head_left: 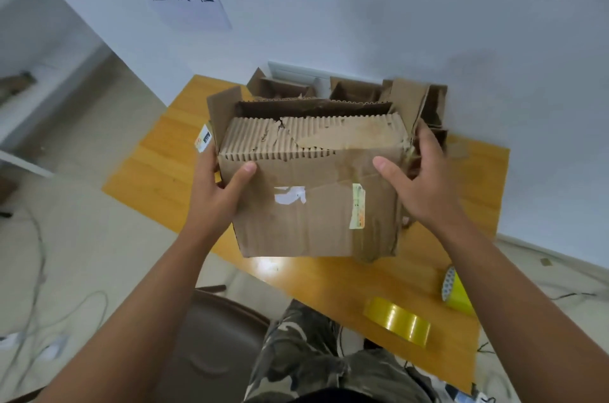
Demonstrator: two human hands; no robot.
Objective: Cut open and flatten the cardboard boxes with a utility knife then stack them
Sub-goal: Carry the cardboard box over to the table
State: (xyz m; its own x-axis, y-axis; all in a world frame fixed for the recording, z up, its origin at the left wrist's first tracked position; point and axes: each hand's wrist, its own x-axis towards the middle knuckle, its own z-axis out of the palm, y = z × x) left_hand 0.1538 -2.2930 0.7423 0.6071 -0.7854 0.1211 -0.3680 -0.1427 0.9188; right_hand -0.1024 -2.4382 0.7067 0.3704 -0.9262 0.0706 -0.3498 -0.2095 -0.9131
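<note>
The cardboard box is being held between both hands above the near edge of the wooden table — long axis running left to right across the view, torn corrugated top face tilted toward the camera. The left hand is being clamped on the box's left end, thumb pressed onto the front panel. The right hand is being wrapped around the right end, fingers behind a raised flap. Neither hand is nearer; the box is lying squarely between them. More open boxes are being left behind it. No knife is being shown; two tape rolls are lying near the right forearm.
</note>
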